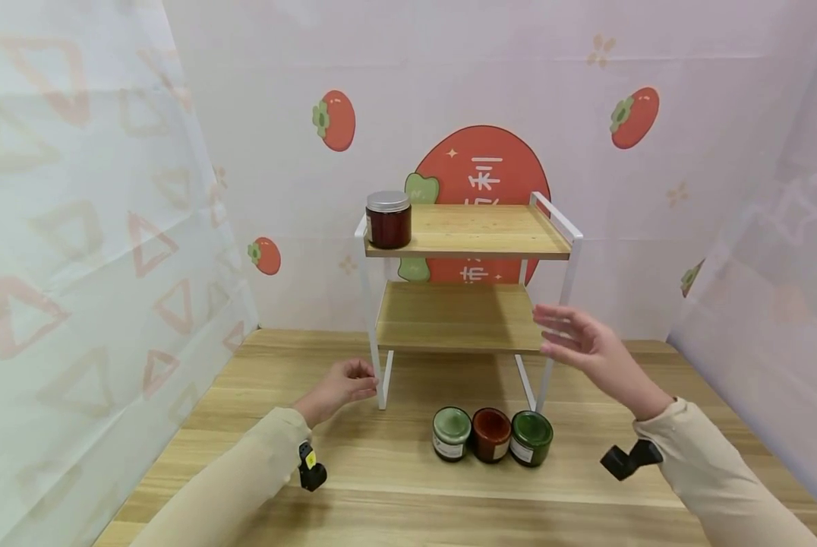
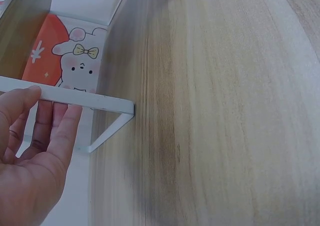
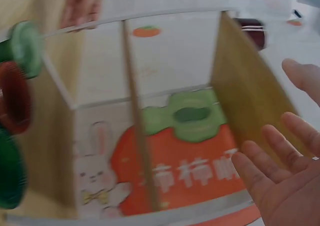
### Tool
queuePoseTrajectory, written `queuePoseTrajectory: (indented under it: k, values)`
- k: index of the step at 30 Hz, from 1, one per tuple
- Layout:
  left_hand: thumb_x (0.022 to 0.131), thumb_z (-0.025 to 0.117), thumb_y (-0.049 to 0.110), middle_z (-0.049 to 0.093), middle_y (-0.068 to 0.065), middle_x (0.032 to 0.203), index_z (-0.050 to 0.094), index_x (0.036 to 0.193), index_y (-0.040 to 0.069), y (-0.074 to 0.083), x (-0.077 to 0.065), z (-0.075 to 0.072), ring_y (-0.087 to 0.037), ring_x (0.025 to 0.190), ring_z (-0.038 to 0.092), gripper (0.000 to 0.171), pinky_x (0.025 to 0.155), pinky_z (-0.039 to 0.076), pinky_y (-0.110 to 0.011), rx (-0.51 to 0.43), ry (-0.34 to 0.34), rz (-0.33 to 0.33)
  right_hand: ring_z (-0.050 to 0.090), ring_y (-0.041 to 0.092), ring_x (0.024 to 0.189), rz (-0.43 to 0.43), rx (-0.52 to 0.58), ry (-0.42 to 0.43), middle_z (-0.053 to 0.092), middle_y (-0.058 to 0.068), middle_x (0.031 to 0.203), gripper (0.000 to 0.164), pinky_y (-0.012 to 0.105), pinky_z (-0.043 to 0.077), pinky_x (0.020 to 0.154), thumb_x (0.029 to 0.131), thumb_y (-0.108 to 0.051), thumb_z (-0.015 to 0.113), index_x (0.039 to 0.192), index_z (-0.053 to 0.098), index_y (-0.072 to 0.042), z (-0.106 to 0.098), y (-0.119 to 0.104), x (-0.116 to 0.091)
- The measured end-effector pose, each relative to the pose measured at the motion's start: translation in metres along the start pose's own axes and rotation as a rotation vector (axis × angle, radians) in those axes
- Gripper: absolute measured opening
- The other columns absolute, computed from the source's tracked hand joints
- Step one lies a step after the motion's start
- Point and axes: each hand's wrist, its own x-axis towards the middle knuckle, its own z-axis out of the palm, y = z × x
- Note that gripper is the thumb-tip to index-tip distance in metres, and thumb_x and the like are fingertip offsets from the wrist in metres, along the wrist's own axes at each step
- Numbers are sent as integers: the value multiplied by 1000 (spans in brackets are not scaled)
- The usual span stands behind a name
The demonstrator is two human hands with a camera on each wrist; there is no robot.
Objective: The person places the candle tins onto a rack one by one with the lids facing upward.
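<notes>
A two-tier shelf rack (image 1: 463, 317) with wooden boards and a white frame stands on the table. At its lower left, my left hand (image 1: 340, 389) pinches the white front leg (image 2: 107, 101), thumb on one side and fingers on the other. My right hand (image 1: 582, 342) is beside the rack's right side, fingers spread and holding nothing in the right wrist view. A dark red jar (image 1: 389, 222) with a silver lid sits at the top board's left front corner. In front of the rack stand a light green jar (image 1: 452, 433), a brown-red jar (image 1: 491, 435) and a dark green jar (image 1: 531, 438) in a row.
The wooden table (image 1: 381, 501) lies under everything. A printed backdrop (image 1: 449, 61) with persimmon pictures hangs behind the rack, and patterned sheets rise at the left (image 1: 94, 266) and right (image 1: 777, 266). Low white rails edge the top board's sides.
</notes>
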Motion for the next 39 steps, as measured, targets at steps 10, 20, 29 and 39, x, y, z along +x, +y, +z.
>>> queuePoseTrajectory:
  k: [10,20,29,39]
  values:
    - [94,59,2,59,-7,100,53,101,-2,0,-2,1,-34,109,60,11,94,55,-36,-4,11,-4,54,-9,110,212,0,-115,47,32,137,52,17,52,89,91,-10,66,135,44,8,24,54,-42]
    - [94,59,0,58,-6,98,52,103,-5,0,-1,0,-25,102,63,12,96,54,-38,-4,6,1,50,45,122,284,-79,-197,49,31,136,62,32,52,98,86,-18,74,134,45,8,30,91,-62]
    - [94,59,1,59,-11,103,53,102,-2,-3,2,-1,-38,111,58,10,93,56,-34,0,6,0,49,52,118,298,-58,-244,45,36,135,76,23,51,95,76,-17,82,133,42,14,37,114,-72]
    - [94,59,2,59,-12,103,53,103,-2,-5,3,0,-41,112,57,11,93,56,-34,9,11,3,52,47,116,328,-81,-239,49,31,131,83,51,51,95,69,-20,86,133,42,11,38,136,-77]
